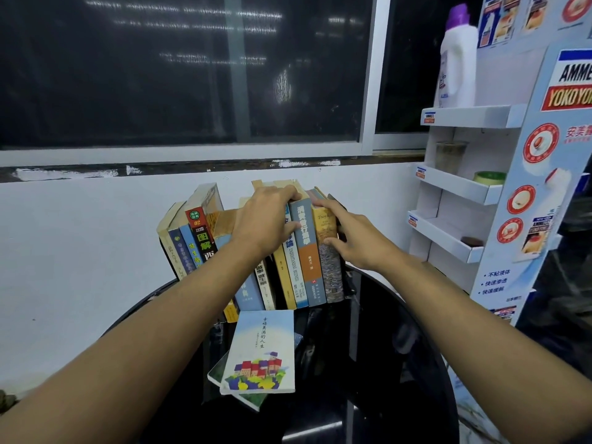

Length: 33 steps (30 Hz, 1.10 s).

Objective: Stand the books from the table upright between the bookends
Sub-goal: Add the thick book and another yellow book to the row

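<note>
Both hands rest on the row of books (298, 251). The left hand (266, 219) curls its grip over the book tops; the right hand (355, 238) presses spread fingers against the end spine. Two flat books (259, 350) lie on the worktop (384, 347) below both grips, long axis pointing away, nearer the left hand.

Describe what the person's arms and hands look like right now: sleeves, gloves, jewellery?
Both forearms are bare as far as the frame shows: no sleeves in view. The left hand and the right hand wear no gloves. No watch, bracelet or ring shows on either wrist or on the visible fingers, and no markings are visible.
</note>
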Motion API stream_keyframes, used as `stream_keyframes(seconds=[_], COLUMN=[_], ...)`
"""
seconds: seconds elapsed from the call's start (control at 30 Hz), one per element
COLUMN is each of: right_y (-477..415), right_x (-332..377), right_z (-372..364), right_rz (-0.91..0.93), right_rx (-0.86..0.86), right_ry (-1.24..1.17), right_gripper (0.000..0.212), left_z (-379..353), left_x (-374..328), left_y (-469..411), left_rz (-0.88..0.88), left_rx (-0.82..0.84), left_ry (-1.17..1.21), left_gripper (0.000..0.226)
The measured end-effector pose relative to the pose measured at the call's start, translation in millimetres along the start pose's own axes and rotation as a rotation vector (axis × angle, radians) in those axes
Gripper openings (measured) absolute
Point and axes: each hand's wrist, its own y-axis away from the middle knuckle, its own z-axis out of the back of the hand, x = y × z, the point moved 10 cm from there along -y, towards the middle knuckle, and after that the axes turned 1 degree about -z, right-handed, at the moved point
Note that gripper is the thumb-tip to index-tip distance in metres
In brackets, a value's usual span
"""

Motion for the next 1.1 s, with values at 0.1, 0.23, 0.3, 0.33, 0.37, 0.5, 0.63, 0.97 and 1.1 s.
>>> stream_keyframes(seconds=[0.1,0.23,0.3,0.33,0.37,0.5,0.63,0.97,1.1], right_y=[-4,-6,-6,-6,-7,-6,-5,-2,-1], right_x=[-2,-6,-7,-7,-7,-8,-8,30,66], right_z=[-1,-2,-2,-2,-2,-3,-2,23,29], right_rz=[-0.009,-0.027,-0.030,-0.030,-0.031,-0.038,-0.047,0.009,0.101], right_rx=[0.001,0.008,0.013,0.013,0.012,0.016,0.026,-0.086,-0.202], right_ry=[-0.007,-0.036,-0.039,-0.039,-0.040,-0.018,0.002,0.134,0.186], right_gripper=[0.072,0.072,0.073,0.073,0.073,0.072,0.071,0.080,0.076], left_z=[1,0,1,1,1,2,3,20,42], left_x=[-1,-2,-2,-2,-2,-2,-2,13,33], left_y=[0,0,0,0,0,1,1,23,34], left_rz=[-0.010,-0.014,-0.018,-0.020,-0.023,-0.027,-0.027,-0.118,-0.081], left_rx=[-0.003,-0.011,-0.017,-0.018,-0.018,-0.027,-0.024,0.000,-0.083], left_ry=[-0.003,-0.001,-0.003,-0.004,-0.004,0.007,0.027,0.032,-0.072], left_gripper=[0.045,0.045,0.045,0.045,0.045,0.045,0.045,0.065,0.065])
